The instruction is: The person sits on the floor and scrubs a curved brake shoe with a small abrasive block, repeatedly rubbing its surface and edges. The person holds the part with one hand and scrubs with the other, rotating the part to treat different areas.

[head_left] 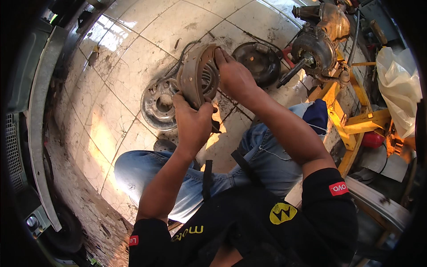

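Note:
Between my hands, above the tiled floor, I hold a ring-shaped pair of brown, worn brake shoes (191, 84), tilted on edge. Coil springs (207, 76) show inside the ring. My left hand (195, 124) is closed on its lower rim, thumb on the near side. At the upper right, my right hand (235, 76) grips the same ring, its fingertips partly hidden behind the edge. A greyish metal brake backing plate (150, 107) lies on the floor just left of and partly behind the shoes. Beyond my right hand sits a dark round plate (267, 73).
A greasy axle assembly (318, 42) rests on a yellow metal stand (356, 124) at the right. White plastic sheeting (398, 84) hangs beside it. A dark cable (182, 55) lies on the cracked floor tiles (120, 89). A long metal bar (38, 115) edges the left side.

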`<state>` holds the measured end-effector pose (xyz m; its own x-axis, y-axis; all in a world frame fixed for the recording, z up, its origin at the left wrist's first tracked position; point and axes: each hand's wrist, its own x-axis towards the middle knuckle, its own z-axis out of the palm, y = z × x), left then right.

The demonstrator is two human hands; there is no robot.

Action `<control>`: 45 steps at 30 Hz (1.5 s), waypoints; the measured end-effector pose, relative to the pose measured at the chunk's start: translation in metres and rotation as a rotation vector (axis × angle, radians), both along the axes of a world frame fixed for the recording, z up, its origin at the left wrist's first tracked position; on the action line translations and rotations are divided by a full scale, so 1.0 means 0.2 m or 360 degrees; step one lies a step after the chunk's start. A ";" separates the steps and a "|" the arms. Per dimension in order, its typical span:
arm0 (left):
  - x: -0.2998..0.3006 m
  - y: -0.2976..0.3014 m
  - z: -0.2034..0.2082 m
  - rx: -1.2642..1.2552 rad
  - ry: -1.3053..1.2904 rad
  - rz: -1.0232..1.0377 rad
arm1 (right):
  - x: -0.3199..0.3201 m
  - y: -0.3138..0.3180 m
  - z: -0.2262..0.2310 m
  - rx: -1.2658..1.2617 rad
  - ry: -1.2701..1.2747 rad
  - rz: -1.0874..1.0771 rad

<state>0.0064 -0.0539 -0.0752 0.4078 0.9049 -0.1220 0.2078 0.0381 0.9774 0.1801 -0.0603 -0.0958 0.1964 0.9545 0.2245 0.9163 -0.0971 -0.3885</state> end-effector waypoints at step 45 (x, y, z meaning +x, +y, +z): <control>0.05 0.01 0.07 -0.0156 -0.0182 0.0006 | 0.00 0.00 0.03 0.0210 -0.0028 -0.0004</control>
<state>0.0166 -0.0515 -0.0610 0.4204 0.8926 -0.1627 0.0952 0.1350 0.9863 0.1804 -0.0610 -0.0907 0.1940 0.9159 0.3515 0.9228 -0.0488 -0.3821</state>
